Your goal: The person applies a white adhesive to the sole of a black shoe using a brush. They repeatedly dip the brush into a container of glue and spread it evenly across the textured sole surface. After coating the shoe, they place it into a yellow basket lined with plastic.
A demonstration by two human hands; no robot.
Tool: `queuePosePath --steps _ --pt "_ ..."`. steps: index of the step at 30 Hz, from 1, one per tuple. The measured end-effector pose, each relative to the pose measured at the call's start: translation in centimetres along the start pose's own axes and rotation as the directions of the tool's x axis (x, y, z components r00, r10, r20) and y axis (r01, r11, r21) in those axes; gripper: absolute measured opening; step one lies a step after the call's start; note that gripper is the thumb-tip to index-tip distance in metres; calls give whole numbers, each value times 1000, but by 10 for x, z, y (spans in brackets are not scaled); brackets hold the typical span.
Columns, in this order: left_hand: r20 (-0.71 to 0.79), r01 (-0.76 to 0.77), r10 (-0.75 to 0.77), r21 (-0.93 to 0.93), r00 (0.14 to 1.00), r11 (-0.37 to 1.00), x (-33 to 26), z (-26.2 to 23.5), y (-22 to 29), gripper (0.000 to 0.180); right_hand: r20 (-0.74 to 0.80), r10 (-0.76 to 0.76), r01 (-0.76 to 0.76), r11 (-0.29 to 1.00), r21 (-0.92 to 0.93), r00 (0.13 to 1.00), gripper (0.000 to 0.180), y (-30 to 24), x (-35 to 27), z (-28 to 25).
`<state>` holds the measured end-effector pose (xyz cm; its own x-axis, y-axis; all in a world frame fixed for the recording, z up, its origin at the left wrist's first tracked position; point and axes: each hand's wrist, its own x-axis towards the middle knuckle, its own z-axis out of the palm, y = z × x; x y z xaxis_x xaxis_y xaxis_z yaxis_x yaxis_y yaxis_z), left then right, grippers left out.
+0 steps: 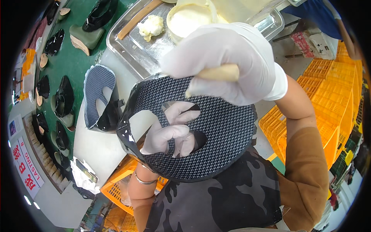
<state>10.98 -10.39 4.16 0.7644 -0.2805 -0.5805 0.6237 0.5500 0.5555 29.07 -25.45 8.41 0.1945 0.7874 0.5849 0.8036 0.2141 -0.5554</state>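
Observation:
My left hand (169, 134), in a white glove, grips a shoe upper (224, 127) by a narrow strap between two cut-outs, with fingers closed around it. The upper has a black-and-white woven lining facing up and a glossy black outside, seen at its left edge. Above its far part, my gloved right hand (239, 58) is closed round a pale, rounded wooden handle (219, 72). A yellowish tip shows below the fingers, close to the lining; the rest of that tool is hidden. Whether the tip touches the lining I cannot tell.
A metal tray (135, 58) beyond holds a tub of white paste (189, 19), a crumpled cream lump (150, 28) and a wooden stick (139, 19). Another upper (98, 89) lies on the table to the left. Shoes on lasts (63, 96) stand on a green surface; orange crates (309, 104) are stacked right.

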Motion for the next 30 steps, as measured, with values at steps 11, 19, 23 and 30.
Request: queuePosePath --steps 11,19,23,30 --pt "-35 -115 116 43 993 992 -12 4 -5 47 -232 -40 119 934 337 972 17 -3 0 14" --pt "-149 -159 160 19 976 987 -21 -8 -19 57 -275 25 29 981 192 961 18 -5 -19 8" --pt "-191 -177 185 55 964 983 -24 6 -13 57 -333 31 31 983 179 943 19 -2 -16 16" --pt "-262 -426 395 -75 881 901 -31 -2 -33 59 -362 272 -191 951 244 891 20 -10 -48 12"
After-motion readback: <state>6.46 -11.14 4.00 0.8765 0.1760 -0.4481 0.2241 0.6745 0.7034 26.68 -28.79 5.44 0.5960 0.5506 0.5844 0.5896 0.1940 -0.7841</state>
